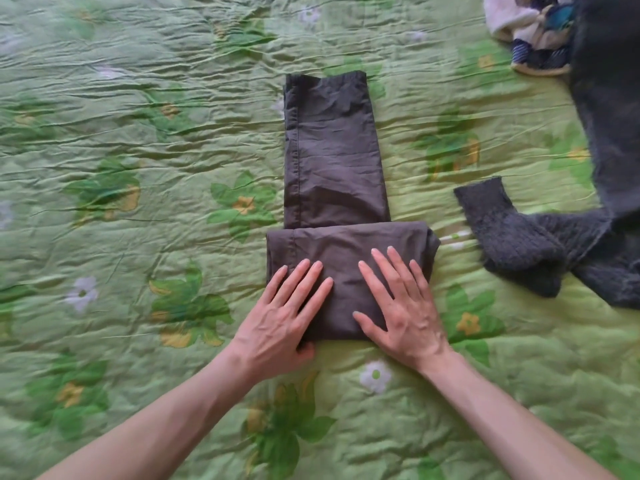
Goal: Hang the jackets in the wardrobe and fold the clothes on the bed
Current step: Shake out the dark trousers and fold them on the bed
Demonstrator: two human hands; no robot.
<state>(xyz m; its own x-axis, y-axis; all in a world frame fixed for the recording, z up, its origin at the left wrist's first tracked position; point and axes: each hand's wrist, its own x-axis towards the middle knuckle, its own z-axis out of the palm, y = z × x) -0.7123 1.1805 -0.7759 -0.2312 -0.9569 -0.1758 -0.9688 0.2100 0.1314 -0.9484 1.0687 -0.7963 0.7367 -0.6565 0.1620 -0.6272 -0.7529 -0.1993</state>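
- A pair of dark brown trousers (334,161) lies near the middle of the bed (138,133), which is covered by a wrinkled green bedspread printed with flowers.
- The near end of the trousers is folded over into a thick, wide band (346,251); the unfolded part runs away from the person as a narrower strip, ending in a straight edge at the far end.
- Both hands rest on that folded band, palms down, side by side.
- The left hand (284,317) lies on the band's near left part, fingers straight and close together, pointing away and slightly right. Its thumb is tucked at the near edge of the fold, so whether it goes under the cloth cannot be told.
- The right hand (401,306) lies flat on the band's near right part, fingers straight and spread, thumb stretched left across the cloth.
- Neither hand grips anything; both lie released and press flat on the fabric.
- Both forearms are bare and reach in from the bottom edge of the view.
- To the right of the trousers, apart from them, a dark grey fuzzy sweater (609,133) sprawls on the bed, with one sleeve (512,237) bent toward the folded band.
- In the far right corner sits a heap of mixed clothes (530,32) in white, blue and dark tones, touching the sweater's far part.
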